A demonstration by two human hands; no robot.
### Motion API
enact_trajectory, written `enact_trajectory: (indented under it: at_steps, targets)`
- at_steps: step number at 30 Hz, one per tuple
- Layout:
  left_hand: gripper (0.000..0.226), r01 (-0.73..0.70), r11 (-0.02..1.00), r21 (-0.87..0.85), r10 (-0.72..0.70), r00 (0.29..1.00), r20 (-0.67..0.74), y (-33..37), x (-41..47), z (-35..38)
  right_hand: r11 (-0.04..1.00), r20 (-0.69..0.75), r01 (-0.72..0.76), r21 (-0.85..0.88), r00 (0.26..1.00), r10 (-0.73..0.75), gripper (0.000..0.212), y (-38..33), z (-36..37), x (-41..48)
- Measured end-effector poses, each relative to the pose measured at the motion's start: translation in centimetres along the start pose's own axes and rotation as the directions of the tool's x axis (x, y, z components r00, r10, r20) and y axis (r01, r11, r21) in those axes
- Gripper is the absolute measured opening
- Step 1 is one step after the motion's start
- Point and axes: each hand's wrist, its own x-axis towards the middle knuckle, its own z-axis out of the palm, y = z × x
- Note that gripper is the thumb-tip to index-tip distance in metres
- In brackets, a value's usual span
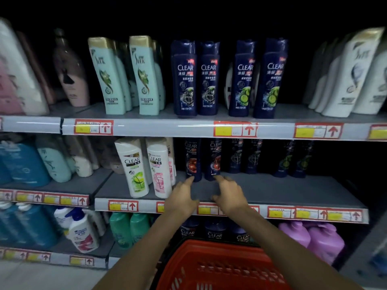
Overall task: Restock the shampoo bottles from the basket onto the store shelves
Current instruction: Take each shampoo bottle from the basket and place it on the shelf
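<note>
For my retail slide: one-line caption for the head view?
Left hand and right hand reach for two dark Clear bottles on the middle shelf, red basket below.

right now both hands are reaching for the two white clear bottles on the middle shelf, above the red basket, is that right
Not white: the head view shows the left hand and right hand reaching for the two dark blue Clear bottles on the middle shelf, above the red basket.
</note>
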Motion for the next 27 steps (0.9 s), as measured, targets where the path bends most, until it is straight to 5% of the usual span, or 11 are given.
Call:
enact_trajectory:
  at_steps: [4,10,27]
  targets:
    - [0.074,-0.045,0.968,0.246,0.039,0.999,0.029,1.5,-2.8,-1.3,1.0,0.012,0.003,-0.008,1.0,-0.003,0.077,1.3,-2.7,-2.1]
    - [0.08,-0.132,0.916,0.38,0.117,0.991,0.064,2.6,-6.5,-2.2,0.984,0.069,0.073,-0.162,0.996,-0.063,0.099,2.8,-4.7,-6.0]
    - [0.082,-0.313,0.84,0.442,0.209,0.94,0.268,1.0,-15.6,6.0,0.923,0.374,0.208,-0.323,0.924,-0.078,0.109,12.1,-0.4,-19.5]
